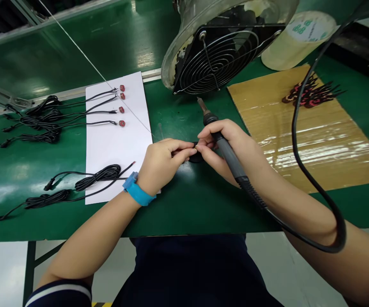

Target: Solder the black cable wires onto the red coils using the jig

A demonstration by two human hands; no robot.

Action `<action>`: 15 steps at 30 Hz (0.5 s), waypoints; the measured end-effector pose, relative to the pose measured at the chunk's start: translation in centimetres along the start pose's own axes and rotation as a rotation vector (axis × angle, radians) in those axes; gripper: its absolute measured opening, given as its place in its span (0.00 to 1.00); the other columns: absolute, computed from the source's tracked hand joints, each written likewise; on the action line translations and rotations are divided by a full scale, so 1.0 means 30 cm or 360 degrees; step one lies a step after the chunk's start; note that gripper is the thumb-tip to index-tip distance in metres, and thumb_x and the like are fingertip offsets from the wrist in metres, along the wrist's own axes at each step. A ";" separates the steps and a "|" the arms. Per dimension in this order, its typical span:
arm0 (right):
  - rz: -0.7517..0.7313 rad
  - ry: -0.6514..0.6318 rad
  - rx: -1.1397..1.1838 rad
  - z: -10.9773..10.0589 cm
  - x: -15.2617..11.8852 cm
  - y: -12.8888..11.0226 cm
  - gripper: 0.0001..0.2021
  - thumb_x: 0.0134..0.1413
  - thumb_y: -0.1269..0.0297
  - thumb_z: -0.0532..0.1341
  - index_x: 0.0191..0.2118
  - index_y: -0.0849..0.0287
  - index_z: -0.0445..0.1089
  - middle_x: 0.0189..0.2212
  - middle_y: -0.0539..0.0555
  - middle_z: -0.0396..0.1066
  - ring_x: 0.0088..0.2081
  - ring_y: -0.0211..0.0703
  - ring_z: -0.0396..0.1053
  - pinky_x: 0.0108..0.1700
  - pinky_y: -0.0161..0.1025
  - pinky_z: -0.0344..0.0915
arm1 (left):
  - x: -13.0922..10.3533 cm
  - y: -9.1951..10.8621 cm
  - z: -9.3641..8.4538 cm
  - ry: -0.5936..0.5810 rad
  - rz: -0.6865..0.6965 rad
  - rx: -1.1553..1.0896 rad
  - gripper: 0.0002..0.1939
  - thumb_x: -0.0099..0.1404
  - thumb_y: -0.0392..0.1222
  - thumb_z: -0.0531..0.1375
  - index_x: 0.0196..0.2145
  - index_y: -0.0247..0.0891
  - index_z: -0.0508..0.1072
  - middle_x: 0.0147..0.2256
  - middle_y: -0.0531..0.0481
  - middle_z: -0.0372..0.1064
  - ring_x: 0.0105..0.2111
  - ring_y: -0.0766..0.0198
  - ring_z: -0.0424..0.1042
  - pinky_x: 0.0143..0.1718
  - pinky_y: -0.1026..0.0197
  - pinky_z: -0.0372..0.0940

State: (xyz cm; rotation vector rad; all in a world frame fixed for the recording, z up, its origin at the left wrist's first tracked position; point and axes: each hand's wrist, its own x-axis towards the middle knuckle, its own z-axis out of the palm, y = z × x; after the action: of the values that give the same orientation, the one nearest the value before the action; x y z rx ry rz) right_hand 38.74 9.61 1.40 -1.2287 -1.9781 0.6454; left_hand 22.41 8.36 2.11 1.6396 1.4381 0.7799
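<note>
My right hand (232, 149) is closed round a soldering iron (226, 149), its metal tip pointing up and away toward the fan. Thumb and fingertips of that hand also come together near the tips of my left hand (165, 162). The left fingers are pinched on something too small to make out. Just beneath the meeting fingertips is a small dark round thing (196, 157), partly hidden. A blue wrist strap (139, 190) circles my left wrist, and a thin pale line (85, 55) runs down toward that hand.
Left, black cables (44, 123) with red-brown coils (122, 123) reach onto a white sheet (117, 149); more bundled cables (103, 177) lie nearer. A caged fan (219, 59) stands behind my hands. Right are cardboard (274, 123), a pile of dark-leaded parts (312, 94) and a pale container (286, 51).
</note>
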 end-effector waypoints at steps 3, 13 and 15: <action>-0.0085 0.0005 -0.0024 0.002 0.001 0.003 0.09 0.47 0.73 0.58 0.36 0.56 0.62 0.26 0.45 0.67 0.26 0.31 0.66 0.30 0.29 0.64 | 0.013 0.007 -0.013 -0.0157 -0.0273 -0.0392 0.08 0.59 0.36 0.60 0.37 0.34 0.75 0.32 0.48 0.75 0.30 0.68 0.74 0.35 0.65 0.69; -0.0043 0.0074 -0.0021 -0.022 -0.014 -0.003 0.06 0.50 0.72 0.57 0.35 0.54 0.63 0.29 0.45 0.71 0.32 0.35 0.70 0.33 0.33 0.67 | 0.026 0.012 0.000 -0.0042 -0.0522 -0.0732 0.07 0.54 0.31 0.62 0.33 0.33 0.71 0.23 0.53 0.72 0.25 0.71 0.71 0.30 0.67 0.68; 0.0018 0.0134 -0.0027 -0.042 -0.030 -0.012 0.07 0.52 0.72 0.57 0.37 0.54 0.64 0.30 0.46 0.73 0.33 0.36 0.71 0.36 0.35 0.68 | 0.026 0.009 0.003 -0.0033 -0.0520 -0.0725 0.07 0.53 0.31 0.62 0.32 0.33 0.70 0.22 0.54 0.70 0.24 0.71 0.71 0.30 0.67 0.67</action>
State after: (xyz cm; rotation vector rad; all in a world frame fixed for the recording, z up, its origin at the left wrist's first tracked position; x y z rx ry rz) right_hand 39.79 8.71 2.16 -1.2576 -1.9120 0.5747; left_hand 22.74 9.10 2.25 1.0362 1.3466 0.8230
